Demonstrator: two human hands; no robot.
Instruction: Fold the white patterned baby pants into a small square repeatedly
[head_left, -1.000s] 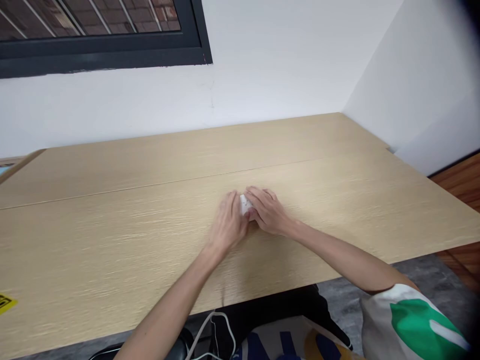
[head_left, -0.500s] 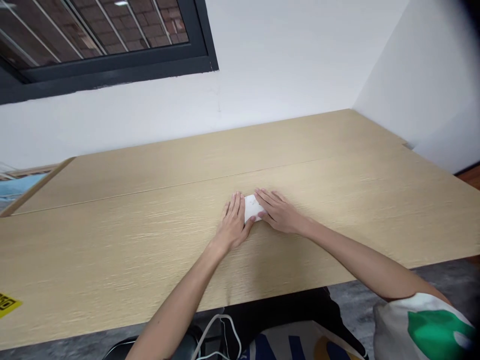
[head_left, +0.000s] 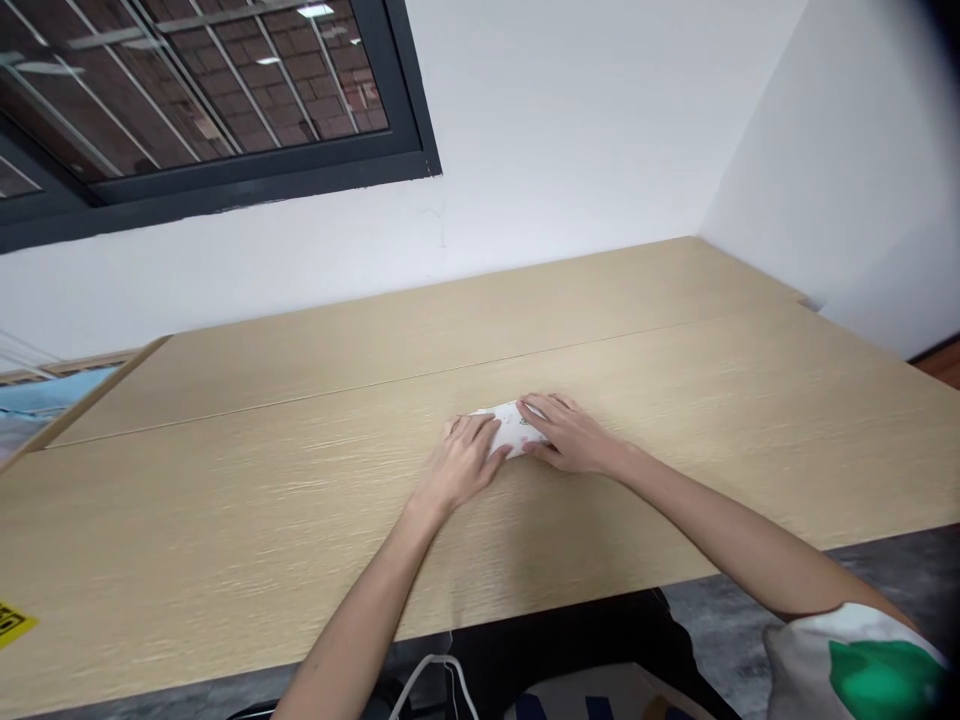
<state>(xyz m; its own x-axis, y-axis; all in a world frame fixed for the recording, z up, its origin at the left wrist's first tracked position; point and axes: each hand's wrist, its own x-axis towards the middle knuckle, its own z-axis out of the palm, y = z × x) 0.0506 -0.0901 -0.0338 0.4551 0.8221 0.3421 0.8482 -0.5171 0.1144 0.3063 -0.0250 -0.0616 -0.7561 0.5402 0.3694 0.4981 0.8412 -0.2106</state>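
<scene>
A small white packet (head_left: 512, 427) with faint printed marks lies on the wooden table, between my two hands. My left hand (head_left: 463, 458) has its bent fingers and thumb on the packet's left end. On the other end, my right hand (head_left: 572, 436) rests with fingers along the far edge and thumb at the near edge. Both hands are closed round the ends, whose outer parts are hidden under the fingers. The packet looks flat on the tabletop.
The light wooden table (head_left: 262, 510) has a seam running across it. A yellow sticker (head_left: 13, 624) is at its left front. Behind stand a white wall (head_left: 562, 130) and a dark-framed window (head_left: 300, 165). A white cable (head_left: 435, 660) hangs at the front edge.
My hands have drawn slightly apart, and more of the packet shows between them. The left fingers are more bent than before. The view has tilted up a little.
</scene>
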